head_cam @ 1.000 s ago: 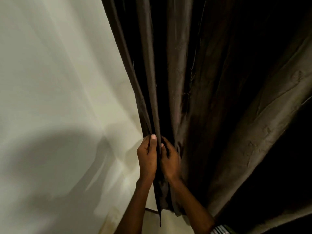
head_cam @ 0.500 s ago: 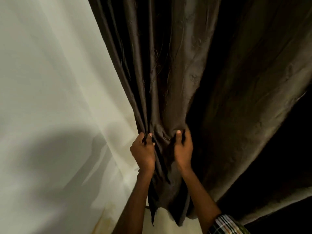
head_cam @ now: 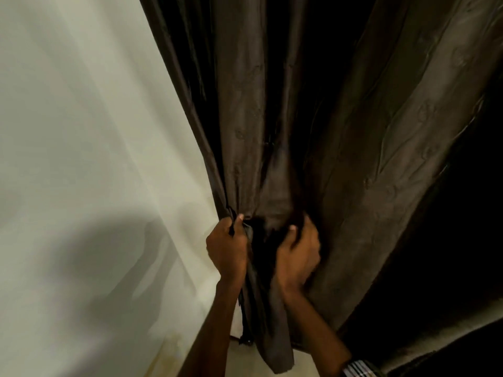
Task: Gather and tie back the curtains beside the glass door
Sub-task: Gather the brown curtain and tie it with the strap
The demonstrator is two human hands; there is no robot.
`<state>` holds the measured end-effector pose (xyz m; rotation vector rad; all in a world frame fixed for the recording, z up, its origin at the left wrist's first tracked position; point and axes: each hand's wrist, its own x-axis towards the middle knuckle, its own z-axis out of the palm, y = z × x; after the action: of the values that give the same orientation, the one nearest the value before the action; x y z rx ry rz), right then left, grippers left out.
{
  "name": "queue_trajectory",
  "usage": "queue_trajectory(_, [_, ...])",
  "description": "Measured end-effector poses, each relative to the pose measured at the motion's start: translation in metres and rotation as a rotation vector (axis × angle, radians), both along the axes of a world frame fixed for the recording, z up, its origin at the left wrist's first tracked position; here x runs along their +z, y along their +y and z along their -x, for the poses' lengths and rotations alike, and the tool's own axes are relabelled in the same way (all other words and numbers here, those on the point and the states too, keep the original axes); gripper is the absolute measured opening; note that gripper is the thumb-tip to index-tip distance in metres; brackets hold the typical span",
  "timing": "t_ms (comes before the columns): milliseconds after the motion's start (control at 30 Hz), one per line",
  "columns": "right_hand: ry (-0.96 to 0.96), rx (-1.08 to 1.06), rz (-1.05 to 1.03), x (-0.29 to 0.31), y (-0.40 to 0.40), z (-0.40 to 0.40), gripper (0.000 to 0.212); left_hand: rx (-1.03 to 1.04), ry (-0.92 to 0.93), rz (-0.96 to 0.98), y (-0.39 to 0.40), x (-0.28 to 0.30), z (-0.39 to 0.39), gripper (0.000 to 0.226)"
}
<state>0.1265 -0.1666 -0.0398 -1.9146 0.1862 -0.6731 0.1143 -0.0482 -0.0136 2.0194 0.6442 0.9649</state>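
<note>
1. Dark brown fabric with a slight sheen and a faint stitched pattern — that's the curtain [head_cam: 272, 118], hanging down the middle of the head view, its left edge running against the pale wall [head_cam: 81, 131].

2. What's changed in the last second: both hands were pressed close together pinching a couple of narrow pleats, then the right one slid out to the right for more cloth. Now it's curling back toward the left one with a fatter bunch caught in it, and the folds above the hands have pulled into a tighter neck.

3. Grip now: left hand [head_cam: 227, 248] is closed in a fist round the curtain's left edge, thumb on top. Right hand [head_cam: 298, 257] is mostly closed, fingers hooked into the folds just beside the left, a dark pocket of cloth between them.

4. My read on the task — gathering is underway but not finished. A broad sweep of curtain off to the right isn't in the bunch yet, so I'd guess at least one more reach before any tying.

5. Count: one curtain panel that I can make out, two hands, one striped cuff [head_cam: 359, 368] at the bottom edge. No tie-back or hook showing, and no glass door in view either.
</note>
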Motion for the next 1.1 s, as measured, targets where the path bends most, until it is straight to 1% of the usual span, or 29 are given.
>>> queue_trajectory(33, [0.013,-0.131,-0.062,0.002,-0.011,-0.006,0.047,0.022,0.025,-0.018,0.002,-0.001,0.000,0.052])
queue_trajectory(67, [0.010,-0.172,-0.114,0.005,-0.021,-0.011,0.047,0.024,0.035,-0.023,0.003,0.000,0.002,0.053])
queue_trajectory(100, [0.008,-0.135,-0.161,0.006,-0.028,-0.018,0.047,0.013,0.032,-0.024,0.003,-0.001,0.002,0.052])
queue_trajectory(167, [0.012,0.084,-0.263,0.008,-0.027,-0.030,0.047,-0.007,0.023,-0.009,-0.003,0.002,0.002,0.050])
queue_trajectory(233, [0.080,0.335,-0.340,0.008,-0.013,-0.039,0.043,-0.032,-0.008,0.016,-0.010,0.006,-0.001,0.047])
queue_trajectory(300, [0.138,0.525,-0.309,0.000,0.004,-0.033,0.038,-0.034,0.005,0.068,-0.015,0.006,-0.007,0.043])
queue_trajectory(367, [0.121,0.583,-0.204,-0.010,0.021,-0.017,0.039,-0.018,0.023,0.108,-0.016,0.005,-0.012,0.030])
queue_trajectory(400, [0.102,0.562,-0.177,-0.013,0.028,-0.008,0.038,-0.035,0.016,0.118,-0.017,0.005,-0.013,0.023])
queue_trajectory(433, [0.080,0.518,-0.175,-0.014,0.032,-0.001,0.036,-0.075,-0.005,0.132,-0.018,0.005,-0.011,0.022])
queue_trajectory(533, [0.076,0.389,-0.098,-0.008,0.029,0.003,0.032,-0.270,-0.091,0.224,-0.027,0.007,0.005,0.027])
queue_trajectory(600, [0.109,0.390,-0.057,-0.004,0.019,-0.002,0.032,-0.415,-0.134,0.246,-0.032,0.005,0.011,0.025])
queue_trajectory(633, [0.129,0.405,-0.047,-0.003,0.016,-0.003,0.032,-0.430,-0.125,0.210,-0.034,0.004,0.012,0.026])
queue_trajectory(700, [0.081,0.396,-0.005,-0.001,0.010,-0.002,0.030,-0.314,-0.072,0.086,-0.032,0.001,0.006,0.031])
queue_trajectory(733, [0.025,0.299,0.028,-0.002,0.006,-0.002,0.030,-0.225,-0.046,0.026,-0.029,-0.001,0.002,0.037])
queue_trajectory(767, [-0.019,0.151,0.045,-0.003,-0.001,-0.004,0.033,-0.142,-0.020,-0.016,-0.023,-0.003,0.000,0.043])
queue_trajectory(800, [-0.035,-0.003,0.018,-0.004,-0.010,-0.009,0.037,-0.077,-0.002,-0.027,-0.018,-0.004,-0.002,0.047])
queue_trajectory(833, [-0.037,-0.132,-0.030,-0.003,-0.019,-0.013,0.041,-0.039,0.000,-0.008,-0.012,-0.005,-0.002,0.049])
queue_trajectory(867, [-0.036,-0.210,-0.077,-0.003,-0.029,-0.020,0.044,-0.025,-0.012,0.040,-0.008,-0.005,-0.002,0.050])
queue_trajectory(900, [-0.031,-0.221,-0.120,-0.002,-0.037,-0.027,0.046,-0.023,-0.032,0.096,-0.004,-0.005,-0.003,0.050])
queue_trajectory(933, [-0.037,-0.164,-0.178,0.000,-0.041,-0.034,0.046,-0.022,-0.058,0.131,-0.004,-0.003,-0.003,0.049])
queue_trajectory(1000, [-0.054,0.052,-0.292,0.002,-0.035,-0.041,0.042,-0.059,-0.100,0.212,-0.004,-0.004,-0.008,0.041])
queue_trajectory(1067, [-0.029,0.214,-0.298,0.008,-0.019,-0.037,0.040,-0.144,-0.147,0.303,-0.012,-0.002,-0.012,0.022])
queue_trajectory(1100, [-0.015,0.268,-0.268,0.010,-0.010,-0.032,0.039,-0.181,-0.153,0.292,-0.016,-0.001,-0.012,0.013])
